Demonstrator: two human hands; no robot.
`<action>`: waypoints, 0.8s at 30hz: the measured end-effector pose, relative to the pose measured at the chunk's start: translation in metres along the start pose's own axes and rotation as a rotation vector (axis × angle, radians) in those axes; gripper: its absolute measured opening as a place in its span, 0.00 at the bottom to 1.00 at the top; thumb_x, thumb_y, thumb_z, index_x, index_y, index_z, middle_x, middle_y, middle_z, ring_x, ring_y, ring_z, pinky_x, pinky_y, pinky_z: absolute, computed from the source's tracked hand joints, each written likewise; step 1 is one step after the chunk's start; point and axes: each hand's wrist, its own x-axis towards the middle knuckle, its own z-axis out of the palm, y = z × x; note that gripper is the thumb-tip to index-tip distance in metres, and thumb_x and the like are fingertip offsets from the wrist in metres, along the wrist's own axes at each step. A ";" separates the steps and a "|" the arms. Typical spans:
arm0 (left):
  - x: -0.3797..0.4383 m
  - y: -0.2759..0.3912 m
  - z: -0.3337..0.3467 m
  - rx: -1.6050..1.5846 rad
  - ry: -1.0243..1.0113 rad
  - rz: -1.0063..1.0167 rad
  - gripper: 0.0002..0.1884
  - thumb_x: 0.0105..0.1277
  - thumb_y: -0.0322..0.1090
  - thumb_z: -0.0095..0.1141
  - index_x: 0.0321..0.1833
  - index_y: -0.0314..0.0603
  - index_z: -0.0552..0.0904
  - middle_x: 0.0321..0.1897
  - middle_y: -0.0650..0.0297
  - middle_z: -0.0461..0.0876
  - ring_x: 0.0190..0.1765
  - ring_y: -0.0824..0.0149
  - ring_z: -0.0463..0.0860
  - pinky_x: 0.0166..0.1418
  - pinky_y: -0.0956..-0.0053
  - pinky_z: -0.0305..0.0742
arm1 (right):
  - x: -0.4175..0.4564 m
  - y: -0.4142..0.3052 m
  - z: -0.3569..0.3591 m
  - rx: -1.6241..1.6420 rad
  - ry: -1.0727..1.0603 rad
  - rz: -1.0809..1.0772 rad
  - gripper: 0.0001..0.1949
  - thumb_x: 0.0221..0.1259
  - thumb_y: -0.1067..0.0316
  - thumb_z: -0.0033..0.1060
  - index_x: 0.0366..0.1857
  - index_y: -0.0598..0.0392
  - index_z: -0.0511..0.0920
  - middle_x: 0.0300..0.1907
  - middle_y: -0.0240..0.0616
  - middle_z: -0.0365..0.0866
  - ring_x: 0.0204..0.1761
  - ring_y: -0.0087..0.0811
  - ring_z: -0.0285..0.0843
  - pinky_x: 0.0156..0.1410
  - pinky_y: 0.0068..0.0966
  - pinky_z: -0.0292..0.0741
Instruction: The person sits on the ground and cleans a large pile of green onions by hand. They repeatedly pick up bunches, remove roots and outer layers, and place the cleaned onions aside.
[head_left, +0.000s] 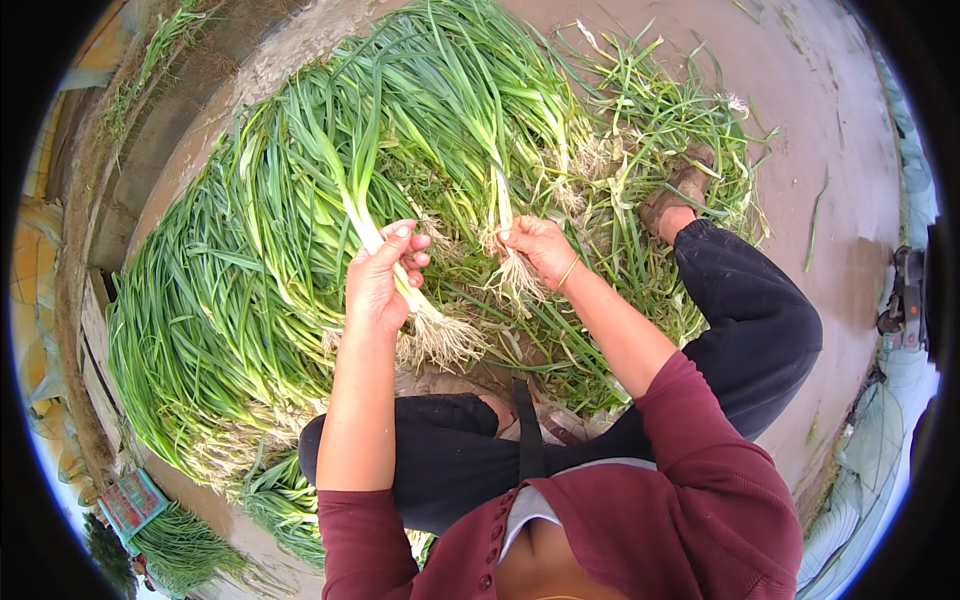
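Observation:
My left hand (386, 281) is closed around the white stalks of a garlic plant or similar allium (361, 217), its pale roots hanging down to the right and its green leaves reaching up to the left. With thumb and fingers, my right hand (536, 244) pinches the lower stem of another such plant (501, 191), just above its roots. A large heap of the same long-leaved plants (217, 300) lies in front of me and to the left, with root ends towards me. Loose leaves and trimmings (585, 352) lie below and to the right of my right hand.
My shod foot (679, 187) rests among scattered leaves at the right. More plants (285, 502) lie beside my knee. At the lower left are a crate (133, 504) and another green pile (184, 547). Smooth bare ground (847, 165) extends at the right, bordered by netting or sheeting (862, 450).

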 end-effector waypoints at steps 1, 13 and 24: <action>0.001 -0.008 0.002 0.047 -0.008 -0.022 0.11 0.60 0.32 0.57 0.44 0.38 0.76 0.31 0.59 0.81 0.28 0.71 0.78 0.23 0.83 0.66 | -0.007 0.005 0.007 -0.017 -0.048 -0.038 0.05 0.58 0.70 0.57 0.33 0.60 0.74 0.30 0.39 0.80 0.30 0.28 0.78 0.35 0.21 0.76; -0.004 -0.031 0.012 0.360 0.084 0.079 0.15 0.60 0.27 0.54 0.51 0.33 0.74 0.40 0.58 0.80 0.32 0.68 0.82 0.22 0.80 0.69 | -0.055 0.041 -0.016 -1.812 -0.463 0.356 0.15 0.52 0.62 0.62 0.43 0.55 0.78 0.36 0.38 0.81 0.41 0.38 0.78 0.47 0.33 0.73; -0.004 -0.013 0.003 0.272 0.193 0.194 0.13 0.58 0.24 0.56 0.46 0.37 0.78 0.37 0.63 0.79 0.34 0.72 0.77 0.33 0.79 0.74 | 0.104 0.040 -0.010 -0.777 0.727 -0.154 0.16 0.48 0.61 0.62 0.38 0.61 0.77 0.36 0.51 0.79 0.40 0.47 0.77 0.48 0.37 0.72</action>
